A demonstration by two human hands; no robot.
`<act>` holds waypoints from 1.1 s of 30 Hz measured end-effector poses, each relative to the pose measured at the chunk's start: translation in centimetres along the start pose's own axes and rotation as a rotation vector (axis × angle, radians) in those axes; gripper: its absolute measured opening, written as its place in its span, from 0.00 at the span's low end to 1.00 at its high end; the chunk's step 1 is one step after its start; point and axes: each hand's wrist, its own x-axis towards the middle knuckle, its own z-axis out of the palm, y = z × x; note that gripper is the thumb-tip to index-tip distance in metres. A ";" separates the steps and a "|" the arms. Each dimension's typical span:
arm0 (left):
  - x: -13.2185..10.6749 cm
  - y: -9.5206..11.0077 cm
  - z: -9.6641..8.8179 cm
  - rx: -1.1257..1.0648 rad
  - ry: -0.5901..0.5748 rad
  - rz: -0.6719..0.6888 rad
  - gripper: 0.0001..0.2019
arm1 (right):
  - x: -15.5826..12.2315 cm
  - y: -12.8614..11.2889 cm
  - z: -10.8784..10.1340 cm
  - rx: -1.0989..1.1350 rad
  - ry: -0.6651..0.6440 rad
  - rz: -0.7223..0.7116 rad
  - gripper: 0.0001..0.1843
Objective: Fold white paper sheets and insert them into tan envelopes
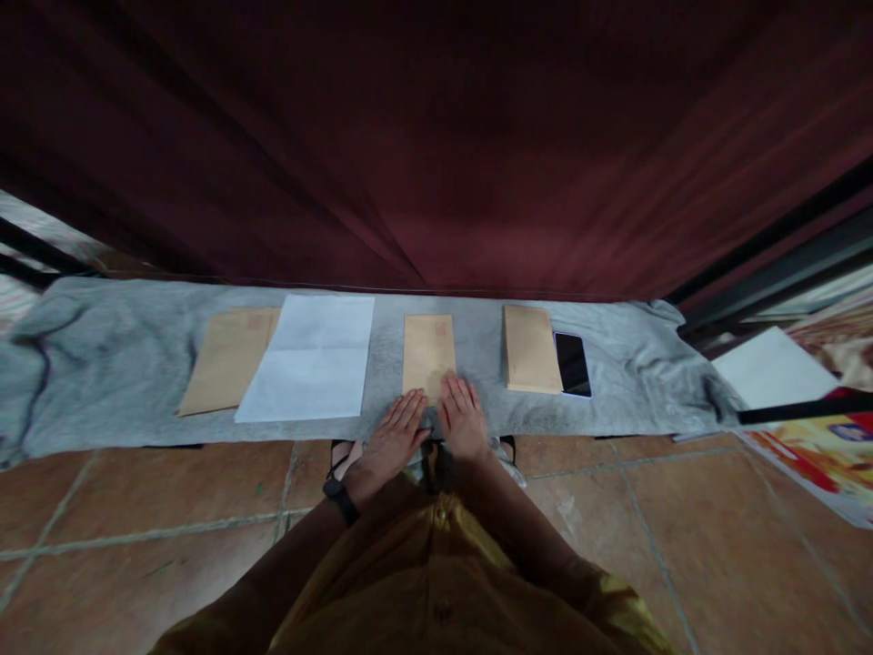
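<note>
- Envelope: brown, lying flat near mid-length of the cloth-covered bench, its near end toward the bench's front edge; red print at its far right corner.
- Left hand: palm down, fingers extended, fingertips at the envelope's near left corner. Nothing gripped.
- Right hand: also palm down and unclosed, fingertips on the near right corner. The paired placing appears meant to press the paper flat and stop it sliding.
- White paper: left of centre, overlapping brown envelopes toward the bench's left end; presumably set there for easy reach.
- Envelope stack: right of centre, edges roughly squared, suggesting deliberate piling.
- Phone: just beyond the stack, toward the right end; whether they touch cannot be told.
- Centre strip: bare cloth on either side of the envelope, seemingly left as working room.
</note>
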 end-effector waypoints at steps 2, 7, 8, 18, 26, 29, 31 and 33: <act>-0.1 0.0 -0.1 -0.001 -0.007 0.004 0.28 | -0.9 -0.3 -0.2 0.041 -0.019 -0.080 0.28; -0.2 0.0 -0.1 -0.005 -0.019 0.013 0.28 | -2.6 -1.2 -0.3 0.061 -0.098 -0.122 0.29; -0.2 0.0 -0.1 -0.009 -0.017 0.010 0.28 | -2.6 -1.2 -0.3 0.057 -0.103 -0.112 0.29; -0.8 0.9 -0.2 -0.007 0.016 -0.074 0.29 | -3.2 -0.4 -0.5 0.034 -0.078 -0.064 0.29; -1.2 0.8 -0.3 -0.010 0.026 -0.148 0.29 | -3.4 -0.2 -0.3 0.008 -0.043 -0.053 0.30; -1.1 0.7 -0.5 -0.037 0.051 -0.190 0.26 | -3.4 -0.2 -0.3 0.007 -0.039 -0.054 0.29; -0.7 0.7 -0.7 -0.067 0.078 -0.222 0.23 | -3.4 -0.2 -0.2 0.012 -0.037 -0.053 0.29; -0.1 0.7 -0.9 -0.108 0.116 -0.259 0.20 | -3.5 -0.2 -0.1 0.013 -0.030 -0.045 0.29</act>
